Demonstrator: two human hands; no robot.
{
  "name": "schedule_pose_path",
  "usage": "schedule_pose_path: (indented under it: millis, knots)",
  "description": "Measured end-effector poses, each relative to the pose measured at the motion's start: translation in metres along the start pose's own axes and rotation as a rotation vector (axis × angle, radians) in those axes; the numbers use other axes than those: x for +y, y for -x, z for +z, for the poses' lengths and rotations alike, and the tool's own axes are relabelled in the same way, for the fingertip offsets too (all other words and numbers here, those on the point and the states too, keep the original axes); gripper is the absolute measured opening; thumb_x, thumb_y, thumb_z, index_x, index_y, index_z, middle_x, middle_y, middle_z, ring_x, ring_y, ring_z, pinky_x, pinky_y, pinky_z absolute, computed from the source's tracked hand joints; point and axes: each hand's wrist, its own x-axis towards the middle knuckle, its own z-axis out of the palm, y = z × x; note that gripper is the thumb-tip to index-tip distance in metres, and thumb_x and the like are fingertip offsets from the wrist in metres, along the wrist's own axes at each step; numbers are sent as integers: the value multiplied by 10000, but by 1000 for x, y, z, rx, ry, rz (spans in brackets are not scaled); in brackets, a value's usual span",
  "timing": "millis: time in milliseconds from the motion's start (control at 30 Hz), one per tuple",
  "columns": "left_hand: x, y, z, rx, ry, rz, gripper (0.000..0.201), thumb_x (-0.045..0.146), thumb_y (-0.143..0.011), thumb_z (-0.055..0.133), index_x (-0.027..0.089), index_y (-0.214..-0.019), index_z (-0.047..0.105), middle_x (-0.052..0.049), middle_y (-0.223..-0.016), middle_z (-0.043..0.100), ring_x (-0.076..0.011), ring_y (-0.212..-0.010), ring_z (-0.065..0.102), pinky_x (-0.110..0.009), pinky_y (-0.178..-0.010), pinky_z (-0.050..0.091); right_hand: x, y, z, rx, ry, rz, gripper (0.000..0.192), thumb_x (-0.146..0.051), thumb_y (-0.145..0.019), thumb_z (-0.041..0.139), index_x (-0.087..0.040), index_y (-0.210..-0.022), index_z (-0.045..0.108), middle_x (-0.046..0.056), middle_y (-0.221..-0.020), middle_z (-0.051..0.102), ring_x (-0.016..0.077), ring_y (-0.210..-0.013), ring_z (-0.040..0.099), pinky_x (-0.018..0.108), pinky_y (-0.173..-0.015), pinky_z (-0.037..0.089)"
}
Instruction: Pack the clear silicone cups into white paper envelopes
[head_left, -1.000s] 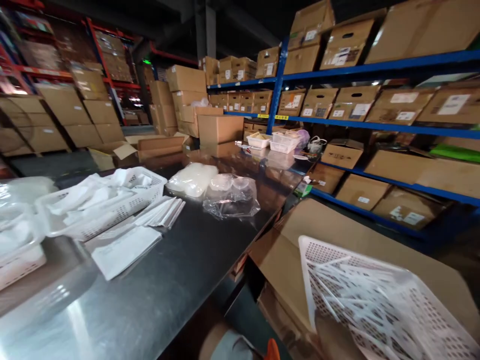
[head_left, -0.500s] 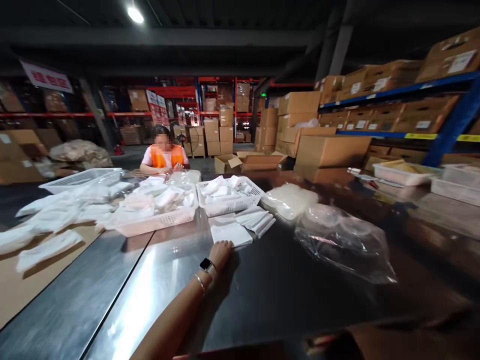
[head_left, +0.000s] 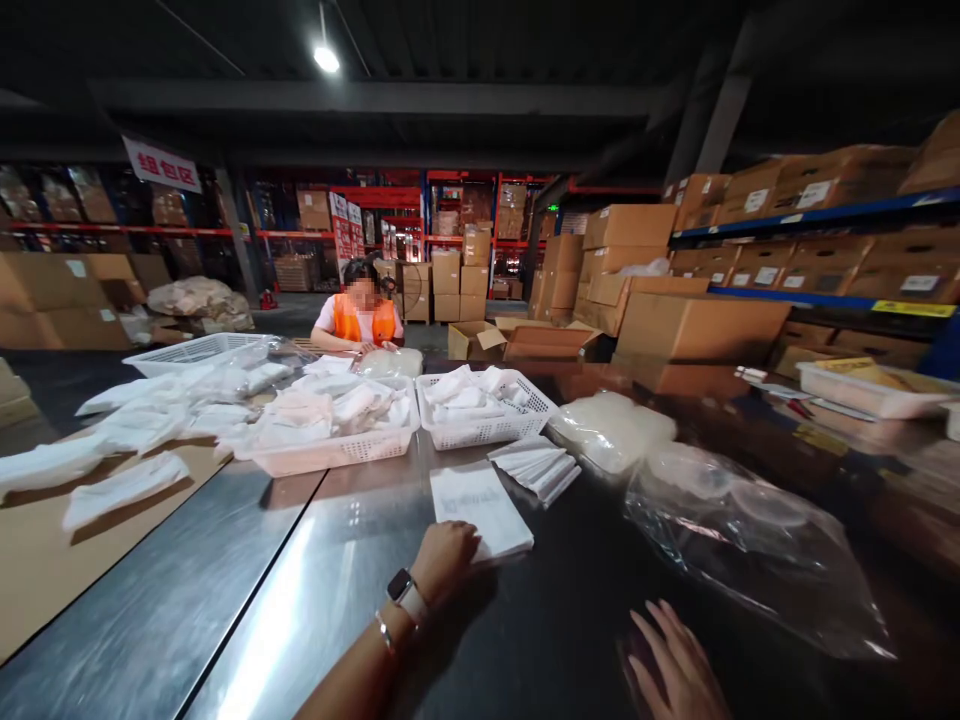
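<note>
My left hand, with a watch and a bracelet on its wrist, has its fingers curled over the near left edge of a flat white stack with faint grey print on top. Whether the stack is paper or thin bags I cannot tell. Just beyond it lies a fanned pile of white folded pieces. My right hand is at the lower right over the metal table, fingers apart and slightly blurred, holding nothing.
White perforated baskets full of white packets stand behind the stack. Clear plastic bags with round translucent pieces lie on the right. A co-worker in an orange vest sits across the metal table. Cardboard lies at left.
The white stack has come nearer with my left hand and now lies apart from the fanned pile. My right hand has come up into clear view at the lower right. The view has shifted.
</note>
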Motion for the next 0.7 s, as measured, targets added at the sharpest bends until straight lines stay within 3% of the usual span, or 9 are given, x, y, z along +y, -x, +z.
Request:
schedule_pose_path:
  millis: [100,167,333,433,567,700]
  knots:
    - [-14,-5,4,-8,40,31,252,201,-942,399,169,-975,647,-81,-1078,669,-184,-1051,597,-289,-956,421,-5,-60,33,27,-13,-42,513,-490,-899,367,-207,-1272,576,115,-1358,536,302,-1304,451,522,-1040,440]
    - [-22,-9,10,-41,53,29,227,162,-914,424,163,-943,649,-71,-1035,682,-176,-1004,617,-277,-937,434,3,-100,49,38,-24,-5,559,-495,-891,346,-127,-1231,593,156,-1319,561,300,-1270,488,484,-1020,462]
    - [-29,-14,19,-58,41,-46,351,48,-866,339,130,-1046,629,-112,-1036,688,-207,-941,648,-315,-851,481,35,-165,60,149,38,154,558,-451,-840,296,-85,-1099,627,186,-1203,612,303,-1169,563,448,-1018,448]
    - [-27,-13,20,-77,69,16,327,78,-884,346,140,-983,651,-104,-1038,684,-203,-970,641,-305,-893,469,52,-167,47,237,135,347,562,-412,-878,223,-65,-1105,602,211,-1152,608,299,-1143,564,421,-1011,432]
    - [-27,-12,19,-134,116,64,331,71,-872,383,152,-1048,651,-98,-1144,665,-198,-1074,617,-284,-969,442,60,-140,25,314,327,686,722,-471,-898,225,135,-1192,482,378,-1084,545,449,-1098,532,582,-870,442]
    - [-28,-9,17,-146,125,24,438,8,-853,317,138,-1141,620,-111,-1248,625,-183,-1147,592,-288,-1022,413,58,-129,13,68,388,592,482,-408,-852,458,-94,-1186,610,222,-1224,595,384,-1187,517,583,-975,388]
